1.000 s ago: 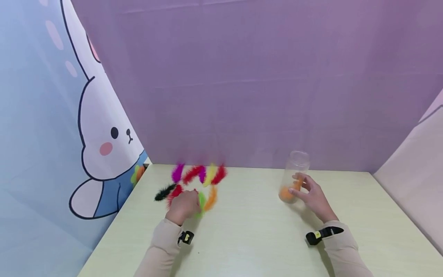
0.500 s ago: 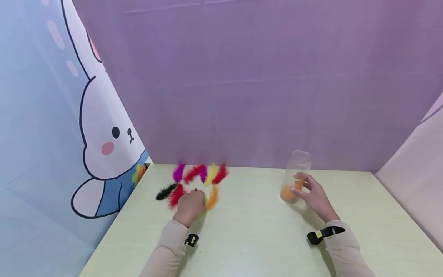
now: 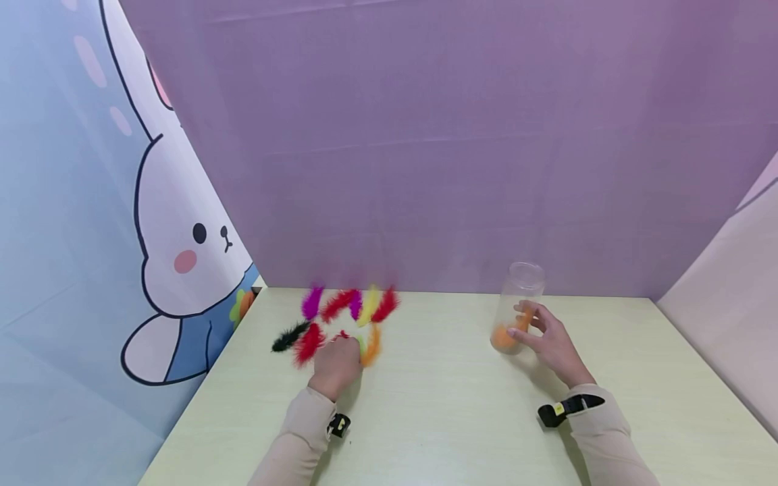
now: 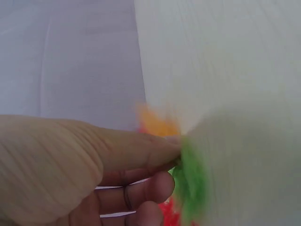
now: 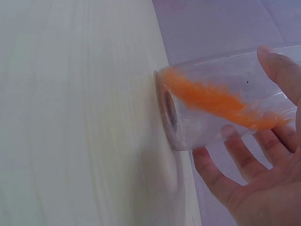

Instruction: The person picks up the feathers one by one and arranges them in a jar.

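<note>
My left hand point(image 3: 337, 368) is over the near side of a group of coloured feathers. In the left wrist view, its thumb and forefinger pinch a fluffy green feather point(image 4: 191, 186), blurred there; in the head view the hand mostly hides it. Just to the right lies an orange feather point(image 3: 372, 345). My right hand point(image 3: 552, 344) holds a clear jar point(image 3: 524, 287) from its right side, thumb and fingers curved around the wall. The jar stands upright on the table. Inside it, another orange feather point(image 5: 207, 98) leans from the base up along the wall.
Around the left hand lie red point(image 3: 309, 343), black point(image 3: 290, 336), purple point(image 3: 313, 302) and yellow feathers point(image 3: 369, 307). The pale table point(image 3: 437, 405) ends at a purple cloth point(image 3: 450, 169) behind. A rabbit-print cloth point(image 3: 176, 270) hangs at the left.
My left hand has shifted slightly right over the green feather, and less of that feather shows in the head view. The right hand and jar have stayed in place.
</note>
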### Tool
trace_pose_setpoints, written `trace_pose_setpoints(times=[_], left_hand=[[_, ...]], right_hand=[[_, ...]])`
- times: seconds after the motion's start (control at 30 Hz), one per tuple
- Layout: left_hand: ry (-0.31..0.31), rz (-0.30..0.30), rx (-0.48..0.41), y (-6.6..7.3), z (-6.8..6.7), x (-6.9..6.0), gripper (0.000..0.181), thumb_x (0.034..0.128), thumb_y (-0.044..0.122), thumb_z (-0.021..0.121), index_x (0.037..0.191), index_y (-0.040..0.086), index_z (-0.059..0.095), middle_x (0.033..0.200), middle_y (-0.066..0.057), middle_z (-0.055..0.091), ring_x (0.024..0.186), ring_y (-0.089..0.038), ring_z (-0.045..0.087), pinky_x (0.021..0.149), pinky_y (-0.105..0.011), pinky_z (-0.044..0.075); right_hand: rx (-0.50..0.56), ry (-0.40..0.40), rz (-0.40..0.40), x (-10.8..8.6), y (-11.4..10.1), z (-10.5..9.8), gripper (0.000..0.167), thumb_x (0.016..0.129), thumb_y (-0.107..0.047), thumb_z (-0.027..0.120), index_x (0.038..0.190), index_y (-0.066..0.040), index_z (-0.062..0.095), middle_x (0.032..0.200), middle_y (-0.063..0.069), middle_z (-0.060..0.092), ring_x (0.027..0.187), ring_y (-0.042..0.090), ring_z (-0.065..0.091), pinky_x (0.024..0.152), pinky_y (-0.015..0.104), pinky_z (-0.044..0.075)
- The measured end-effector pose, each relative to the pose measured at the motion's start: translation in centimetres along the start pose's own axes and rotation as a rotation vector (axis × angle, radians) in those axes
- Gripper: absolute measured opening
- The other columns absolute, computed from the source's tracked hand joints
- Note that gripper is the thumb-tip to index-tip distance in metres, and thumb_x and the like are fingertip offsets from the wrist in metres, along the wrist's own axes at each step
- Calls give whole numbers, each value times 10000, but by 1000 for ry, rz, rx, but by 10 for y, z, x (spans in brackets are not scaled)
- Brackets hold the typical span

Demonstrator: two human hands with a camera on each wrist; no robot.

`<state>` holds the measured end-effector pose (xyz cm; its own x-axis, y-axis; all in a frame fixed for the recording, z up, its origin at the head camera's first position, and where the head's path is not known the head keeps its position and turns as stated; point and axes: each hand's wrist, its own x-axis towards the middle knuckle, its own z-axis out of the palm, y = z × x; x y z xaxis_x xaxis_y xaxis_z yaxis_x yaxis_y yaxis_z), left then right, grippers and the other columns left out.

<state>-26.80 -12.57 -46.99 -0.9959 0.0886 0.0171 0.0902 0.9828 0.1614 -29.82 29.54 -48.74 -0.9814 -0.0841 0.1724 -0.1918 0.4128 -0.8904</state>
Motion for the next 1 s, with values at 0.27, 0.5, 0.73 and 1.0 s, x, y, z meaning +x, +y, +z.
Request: trace_pose_setpoints(times=[0.27,0.5,0.73,1.0], left_hand=[[64,66,-118,1,-11,-2,468,871,19,597,535,184,317,551,52,213,531,-121,201,432,-289,186],[94,98,-245,0,-23,-6,343,941,113,627,639,192,486,569,73,356,508,-88,245,434,-250,230],[65,150,-280,1,-29,-6,216,1020,132,578,818,105,649,666,7,547,534,-94,383,510,-264,363],[14,169,-342,3,-33,-11,271,1030,218,615,784,108,579,628,0,461,516,-123,356,528,-268,349]], right_hand=[[-9,0,1,0,0,0,694,928,-306,767,1497,-100,427,1557,170,451,1426,470,435,1094,690,379],[-10,-1,1,0,1,0,694,929,-305,765,1498,-98,425,1567,172,440,1429,476,428,1091,703,370],[-3,-1,3,0,1,-1,686,925,-299,771,1490,-98,436,1580,166,427,1428,469,431,1091,698,375],[0,0,2,1,2,0,674,927,-297,768,1482,-94,442,1575,170,425,1426,473,425,1091,715,357]])
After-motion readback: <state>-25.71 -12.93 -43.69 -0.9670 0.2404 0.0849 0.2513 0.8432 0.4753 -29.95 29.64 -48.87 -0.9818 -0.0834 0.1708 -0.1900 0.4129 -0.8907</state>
